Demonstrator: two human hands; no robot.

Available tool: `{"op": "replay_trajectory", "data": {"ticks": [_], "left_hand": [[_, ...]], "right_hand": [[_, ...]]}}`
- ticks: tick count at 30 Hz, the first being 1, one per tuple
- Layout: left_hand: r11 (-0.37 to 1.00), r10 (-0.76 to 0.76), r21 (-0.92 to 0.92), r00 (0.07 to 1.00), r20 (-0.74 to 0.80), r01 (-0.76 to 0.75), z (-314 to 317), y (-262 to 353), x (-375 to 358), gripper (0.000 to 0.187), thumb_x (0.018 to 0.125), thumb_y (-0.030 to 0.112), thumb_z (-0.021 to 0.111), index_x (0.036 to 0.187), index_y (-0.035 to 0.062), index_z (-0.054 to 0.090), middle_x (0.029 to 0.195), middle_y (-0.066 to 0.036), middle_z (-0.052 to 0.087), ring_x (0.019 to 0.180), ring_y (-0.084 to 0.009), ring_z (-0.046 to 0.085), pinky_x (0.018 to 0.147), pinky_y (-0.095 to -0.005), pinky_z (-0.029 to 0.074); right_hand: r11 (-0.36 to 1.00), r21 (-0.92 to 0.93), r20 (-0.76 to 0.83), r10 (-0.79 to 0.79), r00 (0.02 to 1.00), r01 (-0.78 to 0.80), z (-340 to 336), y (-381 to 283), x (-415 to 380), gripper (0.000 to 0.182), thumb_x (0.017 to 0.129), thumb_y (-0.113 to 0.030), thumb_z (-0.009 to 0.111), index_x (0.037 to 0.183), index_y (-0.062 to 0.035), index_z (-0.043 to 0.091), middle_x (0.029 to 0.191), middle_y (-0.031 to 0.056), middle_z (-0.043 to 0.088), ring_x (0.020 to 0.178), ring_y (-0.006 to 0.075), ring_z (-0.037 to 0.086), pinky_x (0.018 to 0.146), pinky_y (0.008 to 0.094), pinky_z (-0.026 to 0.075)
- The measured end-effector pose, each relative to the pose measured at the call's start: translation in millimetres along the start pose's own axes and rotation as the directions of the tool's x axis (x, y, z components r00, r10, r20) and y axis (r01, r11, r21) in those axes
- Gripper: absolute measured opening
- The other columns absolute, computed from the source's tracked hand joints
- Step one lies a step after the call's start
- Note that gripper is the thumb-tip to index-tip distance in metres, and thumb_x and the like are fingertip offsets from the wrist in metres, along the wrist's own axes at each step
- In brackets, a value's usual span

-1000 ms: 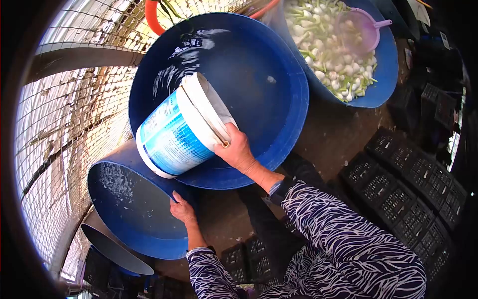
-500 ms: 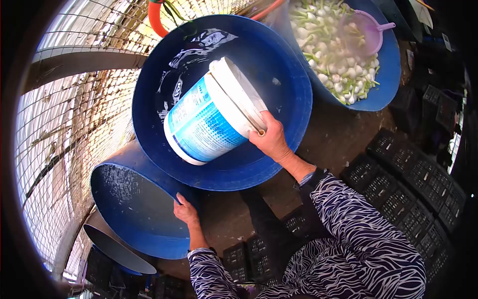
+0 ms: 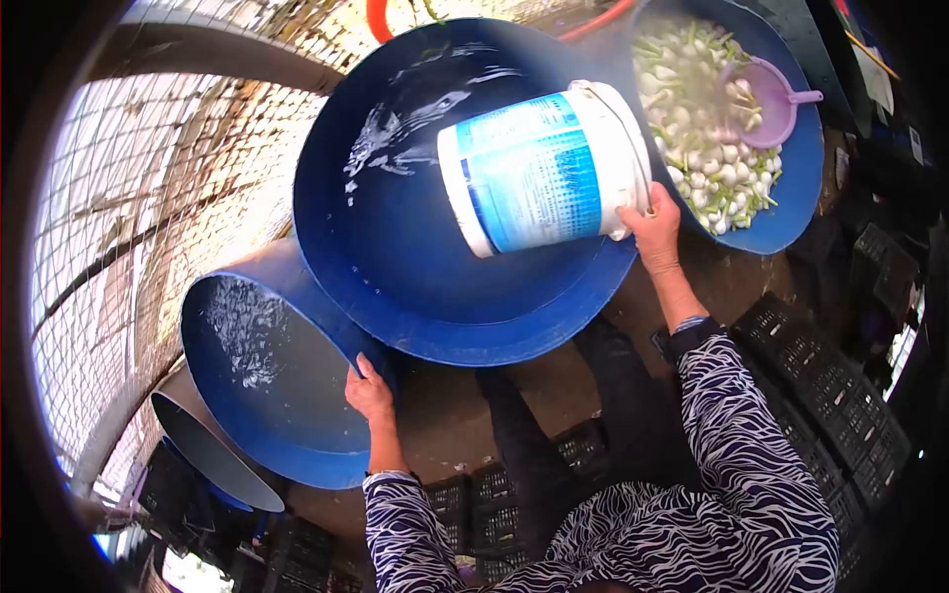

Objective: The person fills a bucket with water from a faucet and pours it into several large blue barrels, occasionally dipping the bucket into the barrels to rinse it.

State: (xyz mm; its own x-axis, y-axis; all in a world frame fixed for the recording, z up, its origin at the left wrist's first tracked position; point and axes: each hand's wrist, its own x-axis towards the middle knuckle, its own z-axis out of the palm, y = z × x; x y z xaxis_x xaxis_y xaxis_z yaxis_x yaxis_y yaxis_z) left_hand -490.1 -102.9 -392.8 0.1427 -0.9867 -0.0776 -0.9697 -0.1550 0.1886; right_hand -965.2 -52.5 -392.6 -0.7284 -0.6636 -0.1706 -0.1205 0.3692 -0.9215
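My right hand (image 3: 654,229) is closed on the rim of a white plastic bucket (image 3: 534,168) with a blue printed label. The bucket lies on its side over the large blue tub (image 3: 455,341), its mouth toward the right; what is inside it is hidden. Water with bright ripples shows in that tub. Lower left, my left hand (image 3: 370,393) grips the rim of a second blue tub (image 3: 316,460), which holds cloudy water with a rippled patch.
On the right, a blue tub (image 3: 806,188) holds many white bulbs with green stems and a purple plastic scoop (image 3: 776,109). Black crates (image 3: 835,405) stand on the floor at right. Wire mesh (image 3: 198,188) runs along the left. An orange-red hose (image 3: 379,20) hangs at the top.
The bucket in my right hand has moved right across the large tub and turned closer to level. My left hand stays on the rim of the lower-left tub. The view has shifted slightly.
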Motion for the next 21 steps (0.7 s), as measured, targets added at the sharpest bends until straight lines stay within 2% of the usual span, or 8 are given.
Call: {"op": "replay_trajectory", "data": {"ticks": [10,12,14,16,17,18,20,21], "left_hand": [[0.985,-0.171,-0.006,0.974,0.149,0.174,40.6,-25.3,26.2,0.051,0.090,0.050,0.043,0.093,0.0044,0.066,0.086,-0.021,0.065,0.083,-0.0415,0.060,0.074,-0.0486,0.047],[0.965,-0.257,0.015,0.932,0.255,0.262,65.9,-18.8,29.7,0.045,0.090,0.048,0.044,0.098,0.0098,0.066,0.092,-0.016,0.065,0.087,-0.0362,0.061,0.081,-0.0465,0.045],[0.957,-0.287,0.068,0.882,0.373,0.283,71.7,5.3,33.4,0.053,0.089,0.048,0.048,0.122,0.0070,0.054,0.129,-0.014,0.050,0.124,-0.0303,0.041,0.099,-0.0595,0.025],[0.947,-0.291,0.176,0.950,0.110,0.270,107.1,11.3,15.0,0.066,0.087,0.042,0.053,0.136,0.0030,0.033,0.139,-0.020,0.034,0.131,-0.0361,0.028,0.098,-0.0645,0.022],[0.971,-0.234,0.077,0.970,0.073,0.228,114.1,22.9,8.3,0.075,0.085,0.037,0.057,0.141,0.0028,0.020,0.140,-0.024,0.027,0.131,-0.0404,0.025,0.100,-0.0619,0.021],[0.978,-0.194,-0.077,0.981,0.003,0.194,120.7,38.8,0.5,0.070,0.086,0.035,0.056,0.138,0.0003,0.025,0.139,-0.024,0.030,0.130,-0.0394,0.027,0.102,-0.0586,0.022],[0.841,-0.225,-0.440,0.944,0.241,0.313,146.5,57.6,-22.6,0.063,0.087,0.037,0.054,0.133,-0.0029,0.035,0.130,-0.025,0.041,0.124,-0.0368,0.037,0.104,-0.0422,0.027],[0.550,-0.109,-0.568,0.727,0.678,0.612,131.1,73.4,-19.7,0.062,0.090,0.043,0.050,0.132,-0.0009,0.038,0.130,-0.024,0.043,0.123,-0.0340,0.039,0.103,-0.0379,0.028]], "right_hand": [[0.995,-0.090,0.156,-0.017,0.988,0.031,48.7,-45.4,-17.7,0.025,0.062,-0.003,0.065,0.085,0.0012,0.056,0.074,0.0045,0.060,0.068,0.0099,0.055,0.063,0.0270,0.047],[0.946,-0.246,0.200,-0.164,0.966,0.211,51.2,-40.3,-19.4,0.025,0.060,-0.006,0.065,0.081,0.0004,0.053,0.070,0.0093,0.058,0.062,0.0158,0.055,0.060,0.0299,0.046],[0.817,-0.502,0.259,-0.170,0.951,0.283,52.8,-58.0,-29.1,0.024,0.060,-0.010,0.064,0.077,-0.0014,0.050,0.065,0.0184,0.053,0.059,0.0351,0.054,0.058,0.0381,0.047],[0.737,-0.568,0.319,-0.213,0.923,0.366,59.0,-66.3,-41.0,0.023,0.060,-0.010,0.064,0.077,-0.0024,0.051,0.065,0.0182,0.055,0.061,0.0376,0.056,0.059,0.0415,0.047],[0.703,-0.575,0.360,-0.240,0.901,0.418,60.2,-65.1,-43.9,0.023,0.060,-0.011,0.064,0.078,-0.0031,0.052,0.068,0.0180,0.056,0.064,0.0377,0.058,0.059,0.0424,0.047],[0.669,-0.580,0.397,-0.266,0.879,0.464,61.8,-65.7,-46.0,0.023,0.060,-0.011,0.064,0.079,-0.0039,0.053,0.070,0.0178,0.058,0.066,0.0379,0.059,0.059,0.0433,0.048],[0.635,-0.554,0.482,-0.284,0.829,0.539,70.2,-84.0,-54.3,0.023,0.060,-0.012,0.064,0.080,-0.0051,0.055,0.072,0.0155,0.060,0.069,0.0364,0.060,0.060,0.0426,0.048],[0.640,-0.520,0.516,-0.291,0.806,0.565,72.2,-89.7,-57.7,0.023,0.060,-0.012,0.064,0.081,-0.0053,0.056,0.072,0.0154,0.060,0.069,0.0360,0.060,0.061,0.0424,0.048]]}}
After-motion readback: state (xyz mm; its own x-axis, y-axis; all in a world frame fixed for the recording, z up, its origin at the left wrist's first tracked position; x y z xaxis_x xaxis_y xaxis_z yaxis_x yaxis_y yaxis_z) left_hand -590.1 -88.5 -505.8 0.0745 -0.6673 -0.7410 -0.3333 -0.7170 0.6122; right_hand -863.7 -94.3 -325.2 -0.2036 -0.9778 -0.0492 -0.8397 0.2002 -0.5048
